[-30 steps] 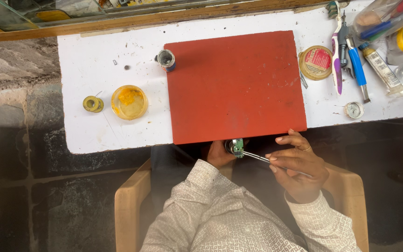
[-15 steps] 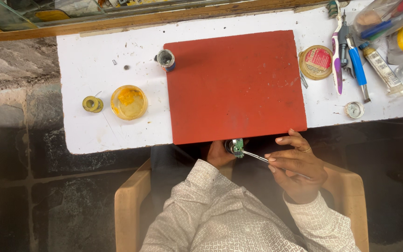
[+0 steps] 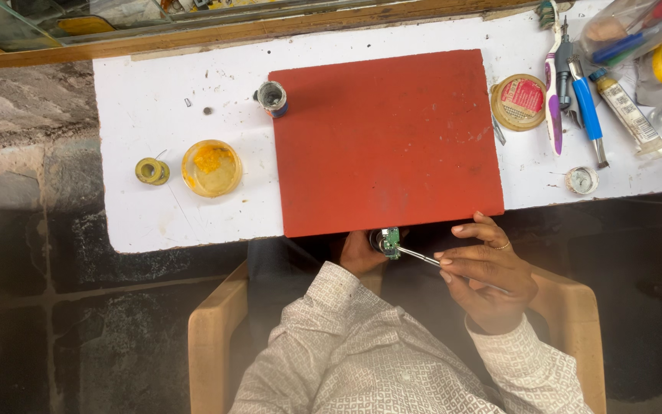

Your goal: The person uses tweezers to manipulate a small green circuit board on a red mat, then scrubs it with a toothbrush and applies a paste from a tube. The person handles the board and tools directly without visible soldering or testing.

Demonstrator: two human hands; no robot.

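My left hand (image 3: 358, 253) gripped a small green circuit board (image 3: 389, 242) just below the bench's (image 3: 162, 100) near edge, steadying it over my lap, while my right hand (image 3: 488, 272) pinched metal tweezers (image 3: 419, 257), tip touching the board; the red mat (image 3: 385, 138) lay bare.

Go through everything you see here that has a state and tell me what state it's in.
Left hand: gripping a small green circuit board.
Right hand: pinching metal tweezers, tips at the board.
Round yellow dish: open, orange paste inside.
Small grey pot: open.
Red mat: flat, bare.
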